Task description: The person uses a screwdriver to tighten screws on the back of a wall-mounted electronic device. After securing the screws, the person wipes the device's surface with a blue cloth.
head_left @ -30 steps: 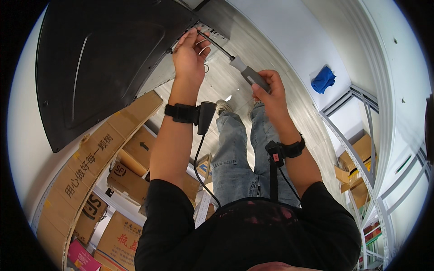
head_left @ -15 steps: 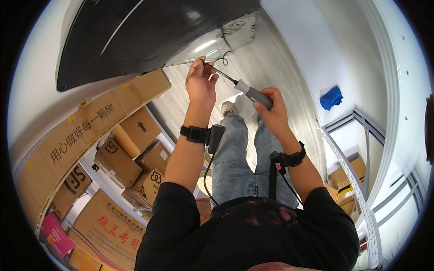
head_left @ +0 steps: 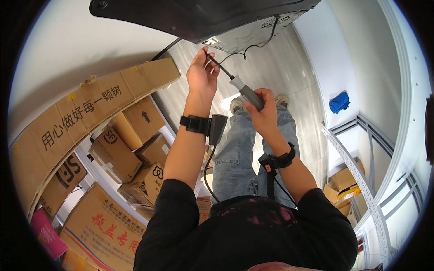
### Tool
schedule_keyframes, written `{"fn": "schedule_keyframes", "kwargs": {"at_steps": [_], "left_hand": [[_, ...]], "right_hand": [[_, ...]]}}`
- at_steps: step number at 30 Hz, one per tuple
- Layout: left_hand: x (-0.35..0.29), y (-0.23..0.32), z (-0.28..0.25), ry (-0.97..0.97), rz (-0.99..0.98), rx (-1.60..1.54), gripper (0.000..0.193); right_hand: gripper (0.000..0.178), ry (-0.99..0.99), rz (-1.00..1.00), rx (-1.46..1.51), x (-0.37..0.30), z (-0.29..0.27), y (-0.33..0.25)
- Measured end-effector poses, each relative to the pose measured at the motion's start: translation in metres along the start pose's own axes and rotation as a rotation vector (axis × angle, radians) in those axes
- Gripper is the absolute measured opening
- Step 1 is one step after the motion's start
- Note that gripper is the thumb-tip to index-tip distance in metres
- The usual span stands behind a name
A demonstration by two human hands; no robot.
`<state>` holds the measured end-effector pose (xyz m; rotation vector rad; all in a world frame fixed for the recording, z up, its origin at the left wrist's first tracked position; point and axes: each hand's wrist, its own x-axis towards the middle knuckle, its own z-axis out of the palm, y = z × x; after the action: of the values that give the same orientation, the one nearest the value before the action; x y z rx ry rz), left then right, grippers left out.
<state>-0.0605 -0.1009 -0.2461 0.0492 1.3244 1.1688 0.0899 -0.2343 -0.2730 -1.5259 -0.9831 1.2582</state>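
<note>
Right hand [head_left: 262,110] grips the screwdriver [head_left: 239,88] by its grey handle, left hand [head_left: 202,74] pinching the thin shaft beneath the dark panel [head_left: 190,18]; tool judged light, rigid, best held at the handle.

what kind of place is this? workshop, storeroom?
Likely a storeroom or stock area used for repairs: stacked cardboard boxes along the left, metal shelving on the right, and a large dark appliance being worked on with a screwdriver.
</note>
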Motion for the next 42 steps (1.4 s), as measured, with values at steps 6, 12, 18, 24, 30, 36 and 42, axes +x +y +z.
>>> {"fn": "schedule_keyframes", "kwargs": {"at_steps": [6,12,18,24,30,36,42], "left_hand": [[0.016,0.024,0.0,-0.062,-0.017,0.071,0.017],[0.022,0.034,-0.005,-0.089,0.01,0.246,0.017],[0.026,0.037,-0.011,-0.1,0.031,0.316,0.016],[0.027,0.038,-0.011,-0.118,-0.018,0.243,0.015],[0.026,0.039,-0.013,-0.164,-0.025,0.271,0.013],[0.02,0.039,-0.015,-0.219,0.008,0.305,0.018],[0.018,0.036,-0.019,-0.346,0.05,0.431,0.021]], "right_hand": [[0.036,0.033,0.04,0.131,0.002,0.029,-0.01],[0.034,0.051,0.165,0.225,-0.002,0.035,-0.016],[0.031,0.05,0.263,0.345,-0.003,0.038,-0.024],[0.032,0.051,0.282,0.339,-0.002,0.039,-0.027],[0.03,0.023,0.251,0.374,-0.005,0.044,-0.027],[0.027,-0.016,0.371,0.511,-0.005,0.047,-0.026],[0.029,-0.067,0.513,0.548,-0.002,0.045,-0.032]]}}
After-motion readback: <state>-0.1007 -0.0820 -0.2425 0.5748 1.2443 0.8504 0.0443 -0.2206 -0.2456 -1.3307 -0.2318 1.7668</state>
